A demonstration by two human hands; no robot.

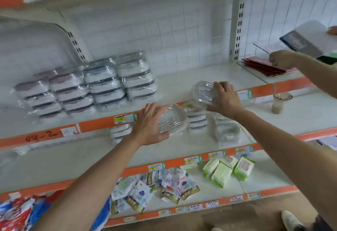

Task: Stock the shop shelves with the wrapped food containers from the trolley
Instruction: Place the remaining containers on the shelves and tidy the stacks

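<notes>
Head view: your right hand (225, 98) grips one clear wrapped container (204, 93) just above the upper shelf (182, 83), nearer the bare spot right of the stacked packs (87, 84). Your left hand (148, 124) holds another container (172, 120), seemingly lower, short of the edge.

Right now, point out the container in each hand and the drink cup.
Left-hand container (171, 121), head view, clear ribbed base.
Right-hand container (203, 94), head view, clear ribbed face.
Drink cup (278, 103), head view, its side wall.
</notes>
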